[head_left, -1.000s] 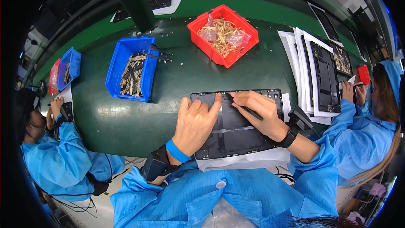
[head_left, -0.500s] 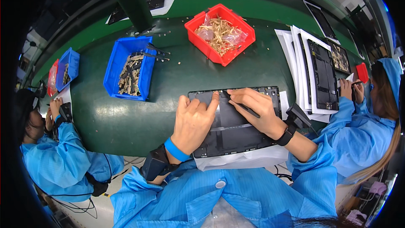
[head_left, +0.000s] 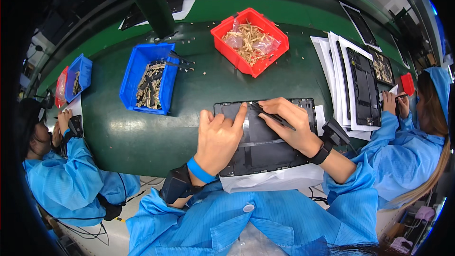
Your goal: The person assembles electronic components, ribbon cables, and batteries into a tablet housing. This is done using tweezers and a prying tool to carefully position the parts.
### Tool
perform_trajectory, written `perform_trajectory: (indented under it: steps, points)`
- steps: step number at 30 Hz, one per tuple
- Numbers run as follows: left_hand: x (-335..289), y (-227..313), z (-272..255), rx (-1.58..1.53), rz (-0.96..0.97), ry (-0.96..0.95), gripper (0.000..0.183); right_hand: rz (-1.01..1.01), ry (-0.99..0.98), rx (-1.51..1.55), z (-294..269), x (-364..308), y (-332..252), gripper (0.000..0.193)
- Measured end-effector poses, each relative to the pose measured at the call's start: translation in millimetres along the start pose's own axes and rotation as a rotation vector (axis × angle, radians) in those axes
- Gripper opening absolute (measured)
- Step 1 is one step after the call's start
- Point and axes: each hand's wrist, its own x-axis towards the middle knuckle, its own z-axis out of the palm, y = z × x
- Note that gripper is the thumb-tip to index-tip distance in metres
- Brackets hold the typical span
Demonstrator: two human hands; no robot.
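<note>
A black tablet housing lies flat before me on white sheeting. My left hand rests over its left part. The index finger reaches out and presses near the far edge, while the other fingers are loosely curled and hold nothing visible. In my right hand is a pair of black tweezers, pinched between thumb and fingers. Their tips meet the far edge of the housing, just right of my left index fingertip. Whatever small part lies at the tips is too small to make out.
A blue bin of small strips stands to the left, with black tweezers on its rim. A red bin holds tan strips and plastic bags. Housings and white sheets are stacked at right. Co-workers sit on both sides.
The tweezers' tips have shifted slightly left, toward my left index fingertip, and the tweezers show more plainly. My left hand stays pressed at the same edge. The whole view has shifted a little.
</note>
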Motion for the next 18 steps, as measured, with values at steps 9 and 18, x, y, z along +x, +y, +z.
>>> perform_trajectory:
  steps: [9,18]
  points:
    - [-3.6,-3.3,-8.4,0.015,-0.046,0.014,0.037,0.042,0.036,0.033,-0.5,-0.5,2.7,0.019]
    - [3.5,-6.0,-9.1,0.042,-0.065,0.013,0.025,0.027,0.06,0.04,-0.5,-0.9,4.0,0.02]
